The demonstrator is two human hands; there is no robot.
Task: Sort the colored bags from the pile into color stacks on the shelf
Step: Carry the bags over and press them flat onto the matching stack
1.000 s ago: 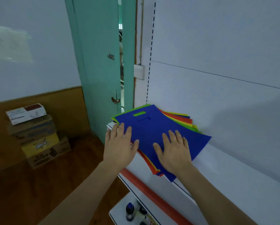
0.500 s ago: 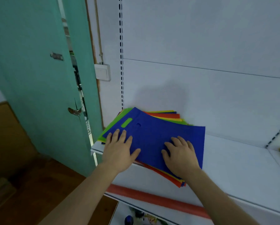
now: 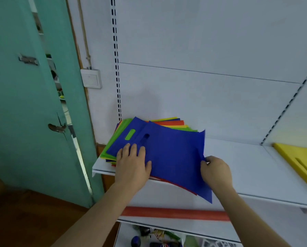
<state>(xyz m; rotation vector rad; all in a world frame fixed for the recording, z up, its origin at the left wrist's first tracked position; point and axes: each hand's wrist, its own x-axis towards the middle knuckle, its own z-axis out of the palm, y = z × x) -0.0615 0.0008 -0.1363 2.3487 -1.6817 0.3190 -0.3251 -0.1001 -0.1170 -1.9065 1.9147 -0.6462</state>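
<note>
Left hand [image 3: 132,164] lay flat on the bag pile [image 3: 149,132] at the shelf's [image 3: 238,168] 9 o'clock end; right hand [image 3: 216,172] pinched the top blue bag [image 3: 174,154] (edge lifted); a yellow bag [image 3: 298,159] lay at 3 o'clock.

A pile of colored bags [image 3: 159,139] is borne at the white shelf's [image 3: 241,161] left end, a yellow bag [image 3: 298,161] at its right.
</note>
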